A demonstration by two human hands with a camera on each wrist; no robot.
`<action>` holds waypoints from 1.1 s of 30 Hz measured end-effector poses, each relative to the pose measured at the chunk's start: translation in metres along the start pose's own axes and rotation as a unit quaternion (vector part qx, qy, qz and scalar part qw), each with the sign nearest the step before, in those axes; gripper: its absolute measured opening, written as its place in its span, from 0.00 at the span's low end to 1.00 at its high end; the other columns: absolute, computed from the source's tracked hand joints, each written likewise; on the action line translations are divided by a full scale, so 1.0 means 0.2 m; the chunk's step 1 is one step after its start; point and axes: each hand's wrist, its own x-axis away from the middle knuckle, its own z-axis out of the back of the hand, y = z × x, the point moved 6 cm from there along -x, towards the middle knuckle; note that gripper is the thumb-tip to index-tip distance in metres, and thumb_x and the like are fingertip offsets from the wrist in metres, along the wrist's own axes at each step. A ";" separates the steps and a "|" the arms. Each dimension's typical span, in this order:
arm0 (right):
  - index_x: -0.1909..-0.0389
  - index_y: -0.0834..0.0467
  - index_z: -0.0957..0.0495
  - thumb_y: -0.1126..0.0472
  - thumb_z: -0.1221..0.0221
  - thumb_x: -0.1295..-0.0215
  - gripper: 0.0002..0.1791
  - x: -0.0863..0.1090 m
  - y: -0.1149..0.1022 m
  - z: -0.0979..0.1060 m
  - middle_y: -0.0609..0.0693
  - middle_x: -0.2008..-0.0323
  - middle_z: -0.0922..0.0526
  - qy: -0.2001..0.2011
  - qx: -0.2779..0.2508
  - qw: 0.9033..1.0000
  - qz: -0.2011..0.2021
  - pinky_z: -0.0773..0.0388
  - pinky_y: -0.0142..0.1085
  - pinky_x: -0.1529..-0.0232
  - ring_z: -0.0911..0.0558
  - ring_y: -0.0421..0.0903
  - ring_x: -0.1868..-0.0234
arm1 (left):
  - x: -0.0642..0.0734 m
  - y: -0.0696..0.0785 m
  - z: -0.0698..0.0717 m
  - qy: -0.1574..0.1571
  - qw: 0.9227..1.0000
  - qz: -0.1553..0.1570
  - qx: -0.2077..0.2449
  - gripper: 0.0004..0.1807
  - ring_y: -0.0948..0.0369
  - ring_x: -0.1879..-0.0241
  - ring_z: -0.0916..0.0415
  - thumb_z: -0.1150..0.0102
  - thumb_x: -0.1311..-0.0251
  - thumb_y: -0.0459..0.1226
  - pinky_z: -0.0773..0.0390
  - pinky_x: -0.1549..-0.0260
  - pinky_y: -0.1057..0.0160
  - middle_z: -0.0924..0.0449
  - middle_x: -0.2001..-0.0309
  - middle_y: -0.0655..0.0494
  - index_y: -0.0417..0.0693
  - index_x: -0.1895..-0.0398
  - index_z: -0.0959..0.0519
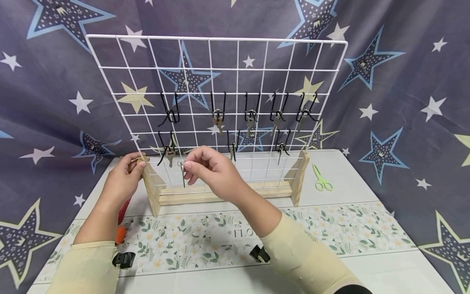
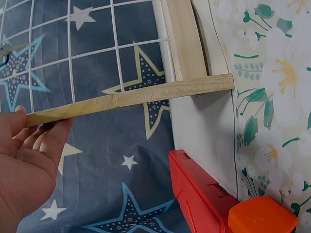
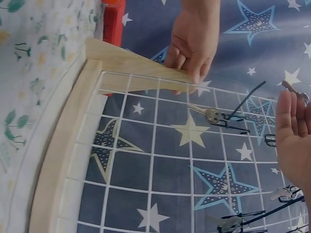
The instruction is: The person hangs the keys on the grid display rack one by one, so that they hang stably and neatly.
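Observation:
A white wire grid rack (image 1: 238,69) stands in a wooden base with black hooks, most of them carrying keys. My left hand (image 1: 123,179) grips the upper end of the base's left wooden side piece (image 2: 131,96), thumb on one face and fingers on the other. In front of the grid's lower left, my right hand (image 1: 218,173) pinches a key (image 1: 183,174) that hangs down from the fingertips. Just left of it, keys (image 1: 170,156) hang on a lower hook. The upper left hook (image 1: 170,115) shows no key. Further keys (image 1: 218,118) hang along the upper row.
Green scissors (image 1: 322,181) lie on the table right of the rack. A red case (image 2: 199,194) and an orange object (image 2: 262,216) sit beside my left forearm. A floral mat strip (image 1: 205,245) crosses the table. Star-patterned cloth (image 1: 396,102) hangs behind.

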 end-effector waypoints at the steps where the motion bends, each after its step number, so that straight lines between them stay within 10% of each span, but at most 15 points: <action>1: 0.58 0.66 0.26 0.67 0.47 0.27 0.05 -0.01 -0.01 0.00 0.61 0.66 0.20 0.002 -0.001 1.000 0.001 0.12 0.42 0.64 0.17 0.51 0.69 | 0.00 0.00 0.00 0.001 1.000 0.001 -0.003 0.32 0.43 0.35 0.31 0.64 0.24 0.53 0.25 0.40 0.43 0.33 0.31 0.39 0.45 0.25 0.43; 33: 0.59 0.66 0.25 0.65 0.45 0.28 0.06 -0.25 -0.19 0.00 0.59 0.67 0.20 0.039 -0.017 0.999 0.000 0.12 0.43 0.66 0.17 0.58 0.66 | 0.00 0.00 0.00 0.008 1.000 -0.001 0.000 0.31 0.44 0.36 0.30 0.63 0.24 0.52 0.25 0.40 0.44 0.32 0.32 0.39 0.44 0.26 0.43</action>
